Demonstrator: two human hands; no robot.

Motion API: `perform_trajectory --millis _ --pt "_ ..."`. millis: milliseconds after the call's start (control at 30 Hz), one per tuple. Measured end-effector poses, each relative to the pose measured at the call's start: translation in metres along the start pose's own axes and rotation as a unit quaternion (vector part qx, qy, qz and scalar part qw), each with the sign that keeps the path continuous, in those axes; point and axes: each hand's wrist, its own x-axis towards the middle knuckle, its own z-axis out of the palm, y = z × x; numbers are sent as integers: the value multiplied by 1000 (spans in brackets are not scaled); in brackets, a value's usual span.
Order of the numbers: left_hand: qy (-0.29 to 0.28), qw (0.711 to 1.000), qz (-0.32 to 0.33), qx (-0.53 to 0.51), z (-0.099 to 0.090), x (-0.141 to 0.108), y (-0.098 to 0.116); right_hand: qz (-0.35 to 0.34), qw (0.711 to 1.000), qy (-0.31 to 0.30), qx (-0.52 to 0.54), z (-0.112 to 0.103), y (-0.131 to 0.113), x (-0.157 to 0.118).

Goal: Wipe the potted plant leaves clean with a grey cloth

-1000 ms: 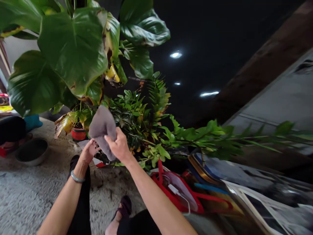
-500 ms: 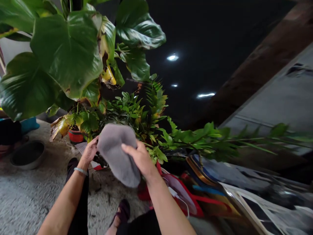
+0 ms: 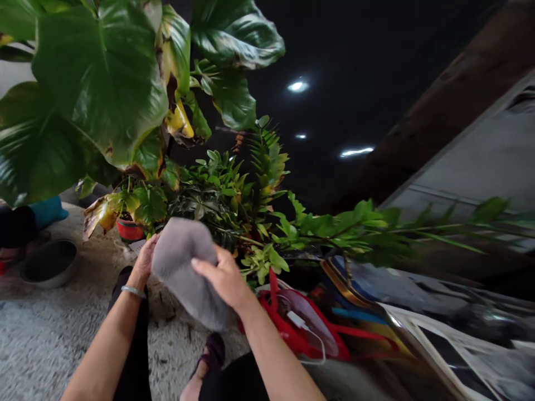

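- Gripping grey cloth (image 3: 186,267) with both hands, held up in front of the body, above the speckled floor (image 3: 42,334).
- Left hand (image 3: 146,257) pinching the cloth's upper-left edge; fingers curled shut on it, mostly hidden behind the fabric.
- Right hand (image 3: 223,277) clamping the cloth's right side, thumb on the near face, fingers wrapped behind; closed on it, not flat.
- Cloth sitting directly between the hands, touching both. Neither hand nearer: both already on it.
- Long axis running diagonally, from upper left by the left hand down to lower right below the right hand; lower end hanging free near the red bag (image 3: 301,328).
- Rounded top of the cloth pointing up and away, toward the small-leaved plants (image 3: 225,189); drooping end pointing down toward the knees.
- Bunched and domed, not spread; folding state beyond that: cannot tell.
- Sitting low with the big-leaved plant (image 3: 96,83) overhead at the left, its red pot (image 3: 129,229) just beyond the left hand.
- Grey bowl (image 3: 49,262) lying at the floor's left edge, well apart from the cloth.
- Long leafy stem (image 3: 376,228) stretching off to the right, clear of both hands.
- Wearing a bangle (image 3: 134,291) on the left wrist.
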Motion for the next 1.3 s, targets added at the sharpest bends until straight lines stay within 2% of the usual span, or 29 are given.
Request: perform_trajectory --millis 67,100,133,200,267,333,400,433,467,500,567,633,667,733,767,833,900,967,1033,1133,1167,1233,1300 --pt "10 1000 6 -1 1 0 0 -32 994 91 43 -9 -14 27" --pt "13 1000 2 5 1 0 0 -33 989 124 67 -10 -13 40" --pt "16 1000 -8 11 1 0 1 -17 986 138 89 -8 -7 50" --pt "17 999 -34 19 0 -2 1 55 985 120 109 3 16 56" --pt "12 998 -57 16 0 -4 2 123 988 68 71 18 43 38" --pt "5 997 -75 13 -1 -7 4 135 991 9 11 25 56 6" --pt "-4 997 -77 8 -2 -10 6 112 993 -47 -13 18 49 -24" --pt "-7 997 -72 7 -2 -11 8 99 994 -51 -4 8 38 -33" --pt "-11 998 -66 5 -2 -13 9 84 996 -31 11 -4 24 -36" --pt "-16 998 -59 4 -1 -13 10 66 997 16 31 -17 9 -34" --pt "-24 999 -48 9 1 -15 11 18 983 167 71 -43 -14 -13" --pt "-30 999 -41 16 4 -15 10 -34 950 293 100 -59 -20 15" --pt "-34 998 -41 18 5 -15 8 -35 939 321 118 -60 -15 26" --pt "-41 998 -44 20 7 -14 6 25 941 300 153 -49 7 33" --pt "-43 998 -46 20 7 -13 5 80 947 262 165 -39 22 27" --pt "-48 997 -52 23 6 -12 3 146 959 191 147 -18 48 2" --pt "-48 997 -53 27 5 -11 4 157 968 159 111 -8 61 -27" --pt "-46 997 -48 31 4 -11 6 134 970 181 95 -15 52 -41" --pt "-45 998 -42 32 4 -12 7 80 957 264 85 -34 29 -30" --pt "-46 997 -45 37 7 -14 7 -53 907 408 86 -65 1 20" --pt "-46 997 -47 40 8 -15 6 -66 900 417 103 -71 -1 37" --pt "-45 996 -53 48 9 -16 5 -8 901 400 165 -71 11 59" --pt "-45 996 -55 52 8 -17 5 111 901 350 232 -57 38 56"
